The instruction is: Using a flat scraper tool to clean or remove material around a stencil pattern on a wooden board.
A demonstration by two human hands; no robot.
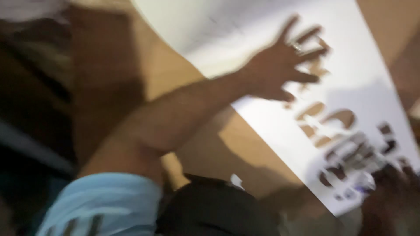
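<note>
Pretty blurry shot. The left hand [280, 65] is spread flat, fingers fanned out, on a big white sheet with brown cut-out letter shapes [363, 87], and there's a ring on one finger. The sheet lies on a tan wooden bench [218, 144]. The right hand [393, 183] sits at the sheet's lower corner, too smeared to tell its grip. A light blue sleeve [105, 201] shows bottom left.

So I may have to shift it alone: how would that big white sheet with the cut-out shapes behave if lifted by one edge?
The white sheet looks thin and broad, so it would probably sag or bend. It lies flat on the tan surface, so sliding seems easier. The left hand is spread over it; the cut-outs may weaken it.
</note>
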